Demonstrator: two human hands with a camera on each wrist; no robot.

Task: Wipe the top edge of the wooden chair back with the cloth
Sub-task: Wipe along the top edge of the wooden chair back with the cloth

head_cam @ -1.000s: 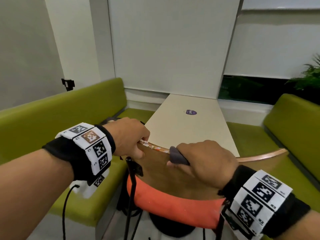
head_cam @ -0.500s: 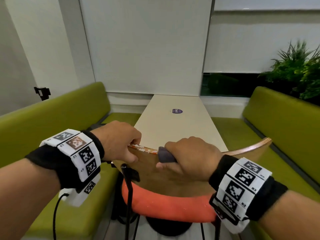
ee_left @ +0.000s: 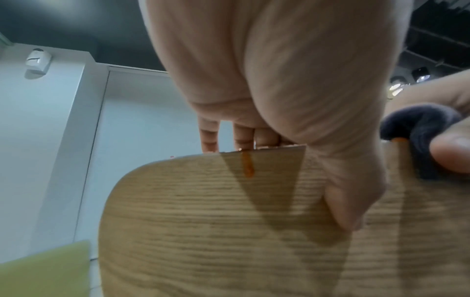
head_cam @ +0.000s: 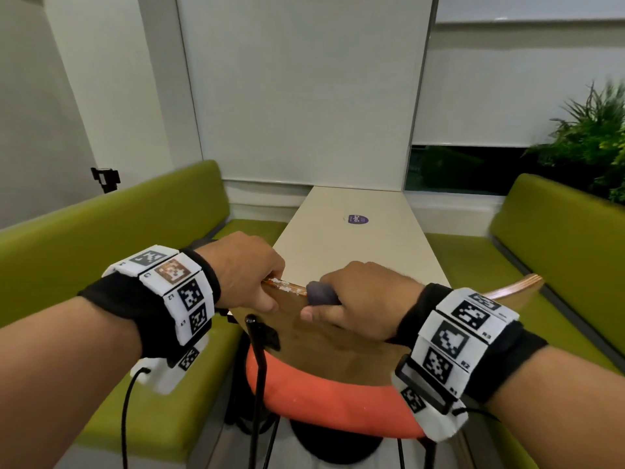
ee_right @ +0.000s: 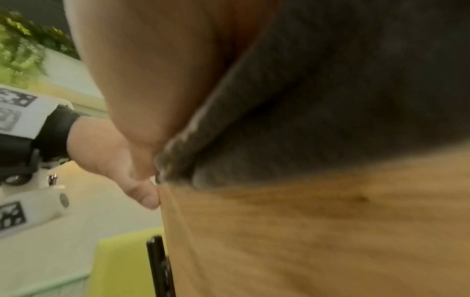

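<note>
Head view: the wooden chair back [head_cam: 324, 336] is seen from behind, with the left hand [head_cam: 241, 272] curled over its top edge [head_cam: 284, 286] at the left end, fingers over the far side and thumb [ee_left: 348, 203] pressed against the near face. The right hand [head_cam: 365, 299] is closed around a dark grey cloth [head_cam: 319, 293], which is held folded over the top edge just beside the left hand. White flecks are visible on the strip of edge between the two hands, and an orange drip [ee_left: 248, 166] is seen below the edge in the left wrist view. An orange seat cushion [head_cam: 331, 401] lies below. A pale worktop [head_cam: 365, 245] extends beyond the chair, flanked by green benches [head_cam: 101, 238].
</note>
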